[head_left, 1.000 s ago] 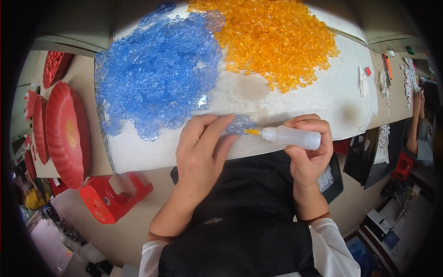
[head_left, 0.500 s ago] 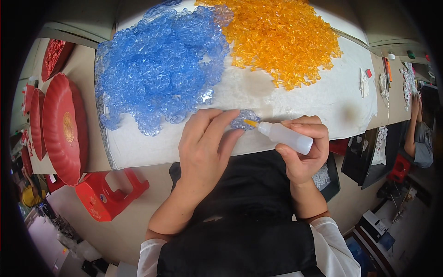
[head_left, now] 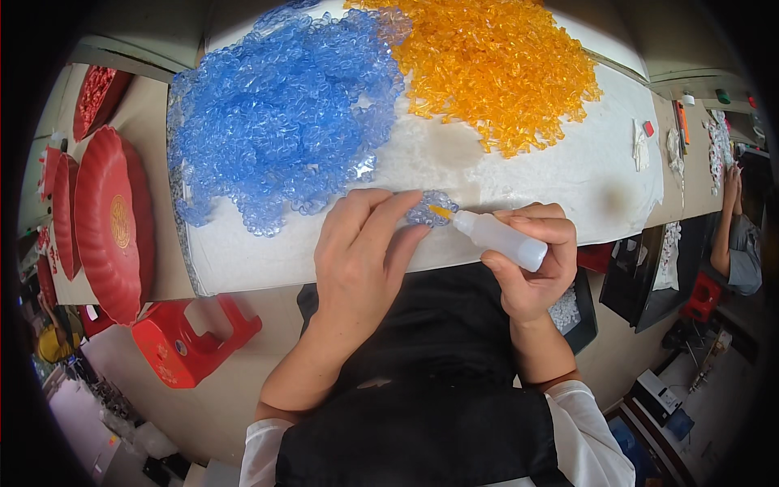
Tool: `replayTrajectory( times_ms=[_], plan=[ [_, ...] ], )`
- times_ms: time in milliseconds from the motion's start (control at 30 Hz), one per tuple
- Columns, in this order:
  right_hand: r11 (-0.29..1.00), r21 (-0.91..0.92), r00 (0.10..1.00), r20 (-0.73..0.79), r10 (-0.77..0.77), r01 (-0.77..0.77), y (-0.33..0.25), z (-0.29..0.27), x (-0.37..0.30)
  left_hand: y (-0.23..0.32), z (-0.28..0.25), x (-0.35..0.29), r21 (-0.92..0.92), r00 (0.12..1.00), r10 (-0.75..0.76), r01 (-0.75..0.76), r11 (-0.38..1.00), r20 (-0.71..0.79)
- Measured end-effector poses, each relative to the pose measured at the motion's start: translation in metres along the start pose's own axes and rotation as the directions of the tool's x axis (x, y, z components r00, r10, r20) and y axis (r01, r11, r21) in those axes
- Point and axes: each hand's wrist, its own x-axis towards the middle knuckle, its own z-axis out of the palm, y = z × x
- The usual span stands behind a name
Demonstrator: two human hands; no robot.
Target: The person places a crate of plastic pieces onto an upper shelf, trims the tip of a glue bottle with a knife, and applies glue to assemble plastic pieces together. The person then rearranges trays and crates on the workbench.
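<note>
- Pinching a translucent squeeze bottle [head_left: 501, 238] between thumb and fingers: right hand [head_left: 542, 286]. Bottle aslant, yellow tip [head_left: 441, 213] aimed leftward.
- Tip over or on a small pale blue cluster [head_left: 439, 200]; actual contact too fine to tell.
- Cluster lies on the white cover [head_left: 560, 187] of the worktop [head_left: 699, 191], toward the near edge, between both hands.
- Left hand [head_left: 355, 243] at the cluster's left end, thumb and forefinger parted around it. Cannot tell whether they press on it or only steady it.
- Stage, by my judgement: partway through a single piece. Cluster is set out apart from the heaps, bottle is in hand, tip is in position.
- Unsettled: whether any liquid is out. No drop or wet line can be made out on the cluster.
- Remaining on this piece: bottle not yet lifted clear, left hand not yet off the cluster.
- Stock beyond the hands: broad blue heap [head_left: 276, 122] to the left, orange heap [head_left: 503, 81] to the right, meeting at the far side. Both large; orange looks unworked, a judgement only.
- Tally of finished pieces: cannot tell. Blue heap too tangled to sort joined from loose.
- Far left: scalloped red tray [head_left: 114, 268] and, lower, a red stool [head_left: 174, 345]. Neither hand near them.
</note>
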Motion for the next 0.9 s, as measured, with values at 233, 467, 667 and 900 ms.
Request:
replayTrajectory(
  times_ms=[233, 467, 667, 900],
  plan=[
    [0.999, -0.014, 1.000, -0.001, -0.030, 0.030, 0.0007, 0.0001, -0.0007, 0.0000, 0.0001, 0.0003, -0.005, 1.000, 0.002, -0.002, 1.000, -0.003],
    [0.998, -0.039, 0.998, 0.007, -0.058, 0.059, 0.0010, 0.0009, -0.0001, -0.0012, 0.0009, -0.0003, 0.005, 1.000, 0.011, -0.011, 1.000, -0.011],
    [0.998, -0.036, 0.998, 0.011, -0.058, 0.059, 0.0007, 0.0008, -0.0002, -0.0003, 0.0010, -0.0002, 0.003, 1.000, 0.013, -0.013, 1.000, -0.013],
    [0.997, -0.042, 0.998, 0.007, -0.060, 0.060, 0.0022, -0.0003, -0.0013, 0.0000, 0.0010, -0.0002, 0.009, 1.000, 0.014, -0.014, 1.000, -0.013]
  ],
)
